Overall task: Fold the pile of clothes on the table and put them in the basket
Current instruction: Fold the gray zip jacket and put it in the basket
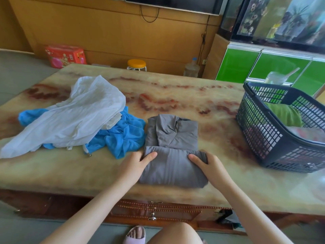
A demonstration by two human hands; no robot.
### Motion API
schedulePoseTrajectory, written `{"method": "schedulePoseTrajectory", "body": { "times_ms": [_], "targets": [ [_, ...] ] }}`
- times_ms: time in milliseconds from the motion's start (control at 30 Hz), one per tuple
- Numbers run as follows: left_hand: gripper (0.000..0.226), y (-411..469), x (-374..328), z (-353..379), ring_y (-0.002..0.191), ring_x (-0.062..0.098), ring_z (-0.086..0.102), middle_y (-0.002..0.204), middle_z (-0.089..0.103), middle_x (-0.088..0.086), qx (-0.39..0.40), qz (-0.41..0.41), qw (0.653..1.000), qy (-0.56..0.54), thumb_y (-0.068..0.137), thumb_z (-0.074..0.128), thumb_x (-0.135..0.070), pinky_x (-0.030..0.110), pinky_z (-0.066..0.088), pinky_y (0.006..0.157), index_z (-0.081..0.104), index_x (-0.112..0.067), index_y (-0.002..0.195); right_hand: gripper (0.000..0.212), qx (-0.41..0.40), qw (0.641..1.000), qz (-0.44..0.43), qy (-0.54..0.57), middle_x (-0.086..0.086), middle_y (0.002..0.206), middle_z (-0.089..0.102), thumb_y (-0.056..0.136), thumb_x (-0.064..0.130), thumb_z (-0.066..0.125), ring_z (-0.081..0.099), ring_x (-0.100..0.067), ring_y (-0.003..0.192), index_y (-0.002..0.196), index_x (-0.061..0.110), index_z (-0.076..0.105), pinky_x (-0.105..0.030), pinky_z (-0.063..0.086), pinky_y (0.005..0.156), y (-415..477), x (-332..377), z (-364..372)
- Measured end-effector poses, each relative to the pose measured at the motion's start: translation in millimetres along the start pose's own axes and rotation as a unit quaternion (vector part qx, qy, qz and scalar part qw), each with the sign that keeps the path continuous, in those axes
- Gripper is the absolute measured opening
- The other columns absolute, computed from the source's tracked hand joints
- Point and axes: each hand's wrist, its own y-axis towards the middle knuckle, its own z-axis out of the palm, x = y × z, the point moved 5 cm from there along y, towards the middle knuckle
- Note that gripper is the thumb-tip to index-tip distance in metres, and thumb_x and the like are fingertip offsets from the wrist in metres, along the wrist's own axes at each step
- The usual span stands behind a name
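Forearms reach in from the near side of the table [193,95] and end in two hands set on the grey garment [172,169], the landmark for all that follows. Left hand [139,162]: thumb on top, fingers tucked beneath, pinching the left end of the garment's doubled-over edge. Right hand [210,164]: the same grip at the right end of that edge. The grey garment lies flat at the near middle of the table. Its near part is doubled into a thick band, and its far part, with a collar or hood, lies as a flatter panel beyond the band. Judged from this, the fold is part done, and at least one more turn looks needed before it makes a compact bundle. Just left of the grey garment, touching its side, a blue garment [123,136] lies crumpled. Farther left, lapping over the blue one, a white garment [79,117] lies spread and creased. Neither shows any fold, so both count as work left. Well to the right of the grey garment stands the basket [255,124], dark and slatted. It holds a green piece [283,113] and, nearer, a pale pinkish piece [306,134]. These count as work done and put the task roughly midway, though whether more lies under them cannot be told.
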Motion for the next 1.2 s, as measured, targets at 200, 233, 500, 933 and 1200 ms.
{"method": "schedulePoseTrajectory", "body": {
  "times_ms": [200,233,500,933,1200],
  "targets": [
    [0.041,-8,-4,-5,0.050,0.003,0.046,0.054,0.048,-0.006,-0.046,-0.015,0.997,0.060,0.091,0.046,-0.051,0.019,0.024,0.044,0.042,-0.025,0.060,0.052,-0.040,0.991,-0.124,0.017,0.015,0.119,0.050,0.083,0.058,0.053,0.048,-0.006,0.111,0.130,0.037,0.048,-0.027,0.041,0.095,-5,6,-8],
    [0.041,-8,-1,-4,0.052,0.004,0.046,0.056,0.048,-0.006,-0.045,-0.020,0.997,0.067,0.091,0.046,-0.051,0.019,0.025,0.044,0.043,-0.024,0.061,0.050,-0.038,0.984,-0.176,-0.003,0.018,0.124,0.047,0.086,0.057,0.051,0.044,-0.005,0.117,0.131,0.036,0.048,-0.028,0.036,0.100,-6,10,-8],
    [0.048,-14,-12,-7,0.108,0.011,0.054,0.119,0.056,-0.001,-0.163,0.223,0.960,0.049,0.074,0.077,-0.016,0.026,0.046,0.090,0.057,-0.019,0.118,0.056,0.038,0.920,-0.318,-0.226,0.013,0.153,0.024,0.092,0.063,0.032,0.002,-0.011,0.146,0.137,0.032,0.046,-0.031,0.000,0.119,-23,6,-6],
    [0.087,-12,9,-1,0.136,-0.012,0.016,0.150,0.014,-0.032,0.101,0.298,0.939,0.138,0.071,0.058,-0.072,0.017,0.010,0.113,0.019,-0.046,0.144,0.078,0.066,0.944,-0.260,-0.193,0.028,0.144,0.032,0.069,0.079,0.052,0.027,0.012,0.133,0.137,0.049,0.031,-0.030,0.005,0.119,-11,-5,-4],
    [0.057,1,-2,-13,0.096,-0.007,0.053,0.097,0.058,-0.037,-0.023,0.230,0.973,-0.007,0.076,0.041,-0.078,0.005,0.036,0.082,0.056,-0.039,0.114,0.043,-0.019,0.990,-0.128,-0.062,0.013,0.108,0.062,0.076,0.056,0.056,0.013,0.007,0.126,0.108,0.028,0.064,-0.026,0.014,0.112,5,1,-14]
  ]
}}
